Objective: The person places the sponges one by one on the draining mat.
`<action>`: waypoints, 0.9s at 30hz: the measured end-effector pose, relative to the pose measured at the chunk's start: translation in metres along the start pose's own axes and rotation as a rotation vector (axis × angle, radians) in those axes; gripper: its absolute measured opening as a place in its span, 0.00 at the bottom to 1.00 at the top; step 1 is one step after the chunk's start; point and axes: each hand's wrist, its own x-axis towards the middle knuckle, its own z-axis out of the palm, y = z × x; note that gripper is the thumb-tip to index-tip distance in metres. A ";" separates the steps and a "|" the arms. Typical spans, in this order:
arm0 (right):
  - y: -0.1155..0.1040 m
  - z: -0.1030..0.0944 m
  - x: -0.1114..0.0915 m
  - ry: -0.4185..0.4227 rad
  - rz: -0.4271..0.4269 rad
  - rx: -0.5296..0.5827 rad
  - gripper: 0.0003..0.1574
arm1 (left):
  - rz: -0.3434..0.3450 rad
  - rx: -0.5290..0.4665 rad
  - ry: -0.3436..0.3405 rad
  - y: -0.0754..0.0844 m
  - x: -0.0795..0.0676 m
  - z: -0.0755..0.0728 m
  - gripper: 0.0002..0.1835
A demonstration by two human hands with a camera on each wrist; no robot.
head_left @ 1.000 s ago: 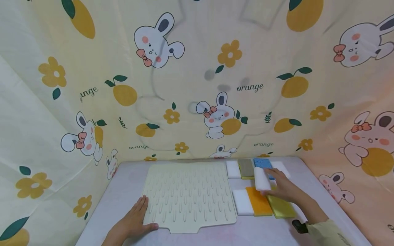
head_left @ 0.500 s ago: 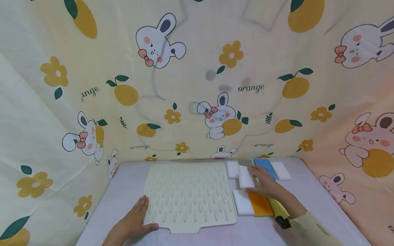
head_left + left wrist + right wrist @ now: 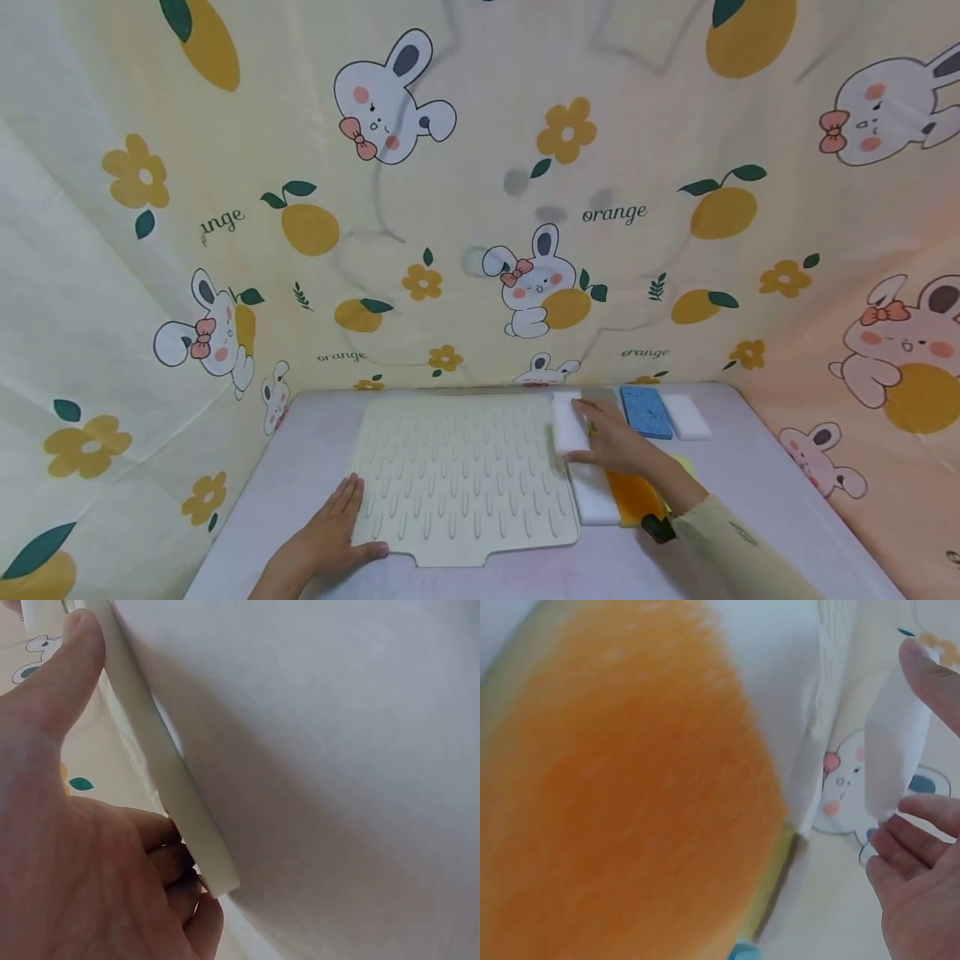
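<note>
My right hand (image 3: 618,446) pinches a white sponge block (image 3: 567,425) between thumb and fingers, at the right edge of a ribbed cream mat (image 3: 465,475). In the right wrist view the block (image 3: 894,746) is tilted between thumb and fingertips. An orange pad (image 3: 630,772) fills much of that view, close below the wrist. My left hand (image 3: 318,533) rests at the mat's front left corner, fingers along the left edge and thumb at the front edge. The left wrist view shows the mat's rim (image 3: 180,795) against those fingers.
Right of the mat lie more pads: a blue sponge (image 3: 646,412), a white one (image 3: 687,417), a grey one (image 3: 602,400) partly covered, another white one (image 3: 596,500), and a yellow one (image 3: 684,467) mostly behind my forearm. A patterned cloth (image 3: 480,192) surrounds the table.
My right hand has carried the white sponge block leftward, from over the blue sponge to the mat's right edge. The blue sponge and the right-hand white one are uncovered. The left hand stays in place.
</note>
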 end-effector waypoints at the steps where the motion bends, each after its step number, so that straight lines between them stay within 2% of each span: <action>1: -0.002 0.001 0.003 -0.007 0.001 -0.004 0.68 | 0.010 -0.009 0.006 -0.001 -0.001 0.000 0.72; 4: -0.007 0.003 0.011 -0.029 0.006 -0.001 0.69 | 0.035 -0.047 0.002 0.001 -0.003 -0.003 0.72; 9: -0.015 0.008 0.025 -0.054 0.009 0.033 0.69 | 0.031 -0.012 -0.006 0.002 -0.004 -0.005 0.71; 13: -0.017 0.014 0.034 -0.060 0.008 0.012 0.70 | 0.034 0.008 -0.010 0.004 -0.003 -0.006 0.70; 20: -0.022 0.021 0.046 -0.090 0.002 0.005 0.69 | 0.001 0.075 -0.017 0.004 -0.002 -0.005 0.68; 27: -0.027 0.025 0.058 -0.108 -0.050 0.034 0.70 | -0.023 0.071 -0.018 0.006 -0.001 -0.006 0.68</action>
